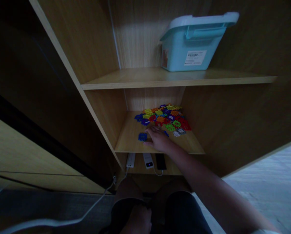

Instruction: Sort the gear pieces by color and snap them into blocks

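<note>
My right hand [158, 138] reaches into the middle shelf [128, 143] of a wooden cabinet and rests palm down, fingers spread, touching a blue plastic piece [142, 136] at its left. Behind the hand lies a heap of several coloured interlocking plastic pieces [163, 117], red, yellow, green, blue and orange. Two small grey cards [179, 132] lie to the right of the hand. My left hand [138, 219] rests low between my knees, fingers curled, with nothing visible in it.
A light blue lidded plastic box [192, 44] stands on the upper shelf [174, 79]. On the bottom shelf lie a white power strip [130, 160], a white device [148, 160] and a black device [160, 161]. A white cable [94, 203] trails to the floor at left.
</note>
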Demonstrator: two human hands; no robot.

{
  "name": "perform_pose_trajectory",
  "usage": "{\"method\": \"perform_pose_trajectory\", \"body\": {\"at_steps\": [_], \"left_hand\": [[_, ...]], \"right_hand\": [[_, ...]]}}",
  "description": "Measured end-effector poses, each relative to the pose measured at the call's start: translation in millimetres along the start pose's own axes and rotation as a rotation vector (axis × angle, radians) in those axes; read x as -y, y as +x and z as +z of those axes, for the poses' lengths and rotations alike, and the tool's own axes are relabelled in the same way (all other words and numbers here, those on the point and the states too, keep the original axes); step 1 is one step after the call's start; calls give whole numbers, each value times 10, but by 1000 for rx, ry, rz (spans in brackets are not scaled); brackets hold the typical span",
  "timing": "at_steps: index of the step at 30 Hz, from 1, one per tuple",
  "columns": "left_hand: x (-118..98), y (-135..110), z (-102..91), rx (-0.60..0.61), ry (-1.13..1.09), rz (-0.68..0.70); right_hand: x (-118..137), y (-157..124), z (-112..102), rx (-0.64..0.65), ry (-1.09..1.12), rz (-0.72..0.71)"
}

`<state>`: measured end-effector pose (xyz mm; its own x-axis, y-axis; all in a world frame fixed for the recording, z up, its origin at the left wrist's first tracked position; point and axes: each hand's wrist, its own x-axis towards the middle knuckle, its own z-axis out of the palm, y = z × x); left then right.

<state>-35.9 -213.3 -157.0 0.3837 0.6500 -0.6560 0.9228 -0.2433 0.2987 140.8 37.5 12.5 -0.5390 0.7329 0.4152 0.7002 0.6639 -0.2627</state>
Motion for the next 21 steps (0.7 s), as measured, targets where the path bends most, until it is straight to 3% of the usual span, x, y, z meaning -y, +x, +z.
{"method": "perform_pose_trajectory", "body": {"at_steps": [5,9,18,21], "left_hand": [[-2,-35,-30,-10,-61,19],[-40,-90,-59,-28,-95,31],[-48,45,8,-21,-136,-5],[-68,116,37,-40,-151,-13]], "right_hand": [[-313,-220,-231,52,-125,101],[-480,-359,-270,100,-169,99],[-512,-374,-252,15,-343,326],[-413,-298,-170,-41,-290,300]]}}
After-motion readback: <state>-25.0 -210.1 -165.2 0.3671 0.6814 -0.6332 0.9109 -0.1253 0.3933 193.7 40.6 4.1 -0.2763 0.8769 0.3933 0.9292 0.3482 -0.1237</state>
